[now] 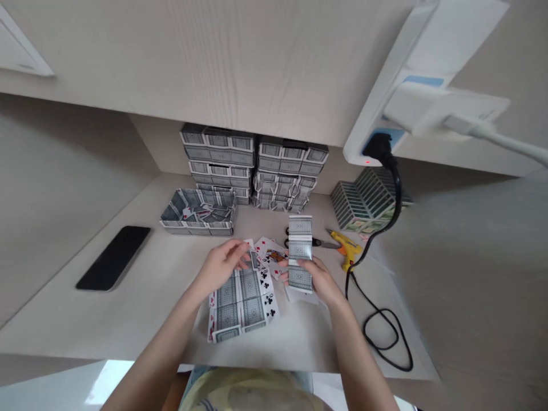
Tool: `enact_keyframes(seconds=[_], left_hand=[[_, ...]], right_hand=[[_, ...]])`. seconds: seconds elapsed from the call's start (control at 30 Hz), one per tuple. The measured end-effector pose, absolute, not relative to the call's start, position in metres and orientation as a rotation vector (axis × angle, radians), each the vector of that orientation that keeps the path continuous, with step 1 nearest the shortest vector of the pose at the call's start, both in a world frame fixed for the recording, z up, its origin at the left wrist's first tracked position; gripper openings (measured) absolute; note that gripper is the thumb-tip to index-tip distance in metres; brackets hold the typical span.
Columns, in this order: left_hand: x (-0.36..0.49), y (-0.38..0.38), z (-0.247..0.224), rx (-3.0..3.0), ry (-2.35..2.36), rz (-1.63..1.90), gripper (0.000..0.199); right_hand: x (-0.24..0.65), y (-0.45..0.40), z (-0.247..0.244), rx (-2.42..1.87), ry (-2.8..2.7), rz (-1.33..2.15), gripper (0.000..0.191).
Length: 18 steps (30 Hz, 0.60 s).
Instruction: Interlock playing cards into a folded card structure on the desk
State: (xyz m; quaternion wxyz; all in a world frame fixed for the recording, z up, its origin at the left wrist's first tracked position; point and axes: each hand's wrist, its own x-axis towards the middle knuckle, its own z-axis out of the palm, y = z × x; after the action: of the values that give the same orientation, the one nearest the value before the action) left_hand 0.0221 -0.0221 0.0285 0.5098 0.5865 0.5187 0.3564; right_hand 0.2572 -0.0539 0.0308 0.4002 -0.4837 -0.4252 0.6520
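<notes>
A panel of playing cards joined side by side [240,305] lies on the desk, patterned backs up, with card faces showing along its left and right borders. At its upper edge my left hand [222,264] is closed, with curled fingers on a small raised card flap [254,260]. My right hand [319,278] grips a strip of joined playing cards [300,249], held upright above the desk with the backs toward me. Loose face-up cards [274,257] lie between the two hands, partly hidden by the right fingers.
Behind stand stacked boxes made of cards [285,171] and an open card box [197,228] with card scraps inside. Scissors [325,244], a yellow glue gun [349,248] and its black cable [385,311] lie right. A phone [113,258] lies left; a power strip [377,103] hangs above.
</notes>
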Motion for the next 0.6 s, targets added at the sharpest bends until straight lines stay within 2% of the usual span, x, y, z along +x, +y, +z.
enact_keyframes(seconds=[0.1,0.17,0.37,0.5,0.6], left_hand=[[0.022,-0.036,0.022,1.75,1.361,0.654,0.033],[0.026,-0.044,0.017,1.913,1.408,0.546,0.034],[0.048,-0.055,0.006,2.079,1.346,0.341,0.078],[0.054,-0.057,0.001,2.186,1.23,0.205,0.084],[0.059,-0.06,-0.008,2.267,1.244,0.152,0.084]], right_hand=[[0.258,-0.056,0.025,-1.199,-0.927,1.672,0.034],[0.259,-0.057,0.021,-1.203,-0.882,1.674,0.035],[0.258,-0.062,0.019,-1.24,-0.881,1.684,0.029],[0.258,-0.064,0.015,-1.307,-0.804,1.677,0.04],[0.261,-0.064,0.008,-1.401,-0.797,1.575,0.036]])
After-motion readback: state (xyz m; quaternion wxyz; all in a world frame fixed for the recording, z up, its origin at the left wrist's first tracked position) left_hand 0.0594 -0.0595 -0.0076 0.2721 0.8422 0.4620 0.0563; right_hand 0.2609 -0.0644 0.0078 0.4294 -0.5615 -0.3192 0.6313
